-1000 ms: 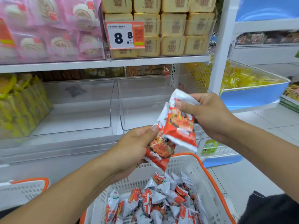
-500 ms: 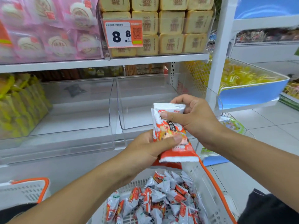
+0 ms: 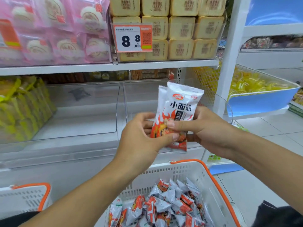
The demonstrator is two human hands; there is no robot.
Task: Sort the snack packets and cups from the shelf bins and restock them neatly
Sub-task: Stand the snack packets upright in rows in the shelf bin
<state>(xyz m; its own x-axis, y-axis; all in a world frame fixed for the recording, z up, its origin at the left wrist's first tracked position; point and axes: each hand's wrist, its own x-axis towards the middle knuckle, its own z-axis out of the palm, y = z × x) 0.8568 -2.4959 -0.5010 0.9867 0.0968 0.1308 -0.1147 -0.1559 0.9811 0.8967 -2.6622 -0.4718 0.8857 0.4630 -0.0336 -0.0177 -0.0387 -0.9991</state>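
While the 2 clear plastic shelf bins [image 3: 78, 115] behind the hands show no such packets, restocking is judged to be barely begun in the head view. 2 white-and-red flame-printed snack packets [image 3: 177, 110] are held upright and stacked together in front of the right-hand bin; they are pinched by the left hand [image 3: 141, 138], thumb curled across their lower part, and gripped from the other side by the right hand [image 3: 206, 128], thumb on the front. Many matching packets are left in the white slotted basket with orange rim [image 3: 218, 184] below, so most sorting is judged to remain
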